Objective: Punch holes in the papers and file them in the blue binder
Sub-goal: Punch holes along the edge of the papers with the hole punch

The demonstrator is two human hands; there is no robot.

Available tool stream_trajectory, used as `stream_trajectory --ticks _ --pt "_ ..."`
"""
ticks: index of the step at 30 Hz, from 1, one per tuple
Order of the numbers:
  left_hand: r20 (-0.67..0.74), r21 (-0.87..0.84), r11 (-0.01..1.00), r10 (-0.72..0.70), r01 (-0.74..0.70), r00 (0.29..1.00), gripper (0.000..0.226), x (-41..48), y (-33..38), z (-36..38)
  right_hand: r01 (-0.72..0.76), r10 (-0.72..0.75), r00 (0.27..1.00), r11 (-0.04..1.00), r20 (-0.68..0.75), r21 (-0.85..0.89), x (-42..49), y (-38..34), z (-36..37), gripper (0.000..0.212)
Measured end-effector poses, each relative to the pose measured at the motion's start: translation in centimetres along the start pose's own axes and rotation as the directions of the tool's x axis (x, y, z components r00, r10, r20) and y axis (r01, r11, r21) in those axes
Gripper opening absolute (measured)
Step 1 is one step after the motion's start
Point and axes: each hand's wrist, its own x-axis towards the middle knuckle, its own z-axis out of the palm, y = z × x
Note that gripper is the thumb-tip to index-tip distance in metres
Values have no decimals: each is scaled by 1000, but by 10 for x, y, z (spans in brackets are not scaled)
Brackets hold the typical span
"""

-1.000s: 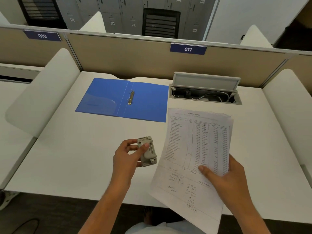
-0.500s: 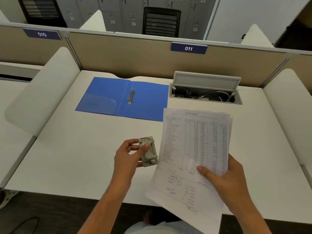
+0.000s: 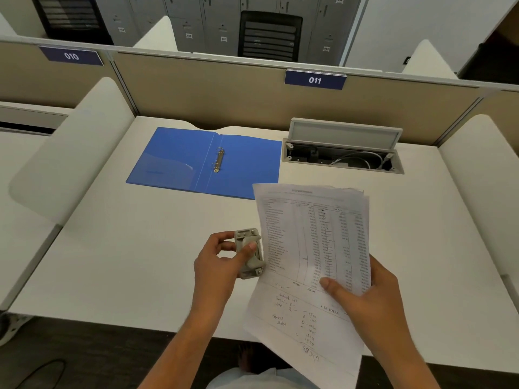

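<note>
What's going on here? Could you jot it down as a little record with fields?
left hand: grip on a grey hole punch, held above the desk
right hand: holds a stack of papers, left edge at the punch
blue binder: lies open and flat, rings bare
desk: white; cable box lid up
stage: no paper filed yet
</note>
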Motion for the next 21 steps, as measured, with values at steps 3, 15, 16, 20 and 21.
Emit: stream_trajectory --ticks 3,15,16,20,21 --pt "-10 50 998 37 -36 999 55 -4 -1 3 14 -13 1000 999 10 -31 -2 2 5 61" --pt "51 -35 999 -26 28 998 58 -3 -2 -1 -83 87 995 994 -42 77 4 17 -2 55" --pt "67 -51 998 -36 39 997 57 -2 -1 -2 -98 103 994 991 -43 95 6 18 -4 54" --pt "113 -77 995 -53 62 992 56 0 1 -6 -160 165 986 976 -19 146 11 18 -15 52" --pt "127 -87 994 -59 70 990 57 0 2 -7 -174 178 984 973 -15 151 13 18 -18 53"
